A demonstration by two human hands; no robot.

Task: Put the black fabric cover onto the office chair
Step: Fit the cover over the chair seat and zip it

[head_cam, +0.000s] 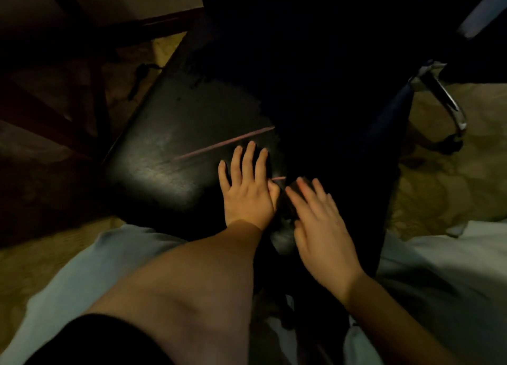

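The office chair's black leather seat (175, 150) is worn, with a pale scratch line across it. The black fabric cover (329, 104) lies over the seat's right part and up the backrest, very dark and hard to make out. My left hand (247, 186) presses flat on the bare seat at the fabric's edge, fingers straight and spread. My right hand (321, 222) rests on a bunched fold of the fabric near the seat's front edge, fingers extended and slightly blurred. The two hands almost touch.
The chair's chrome armrest bracket (450, 104) sticks out at the right. Dark wooden furniture legs (55, 95) stand at the left. Patterned floor (444, 172) shows on both sides. My light trouser legs (82, 277) flank the seat's front.
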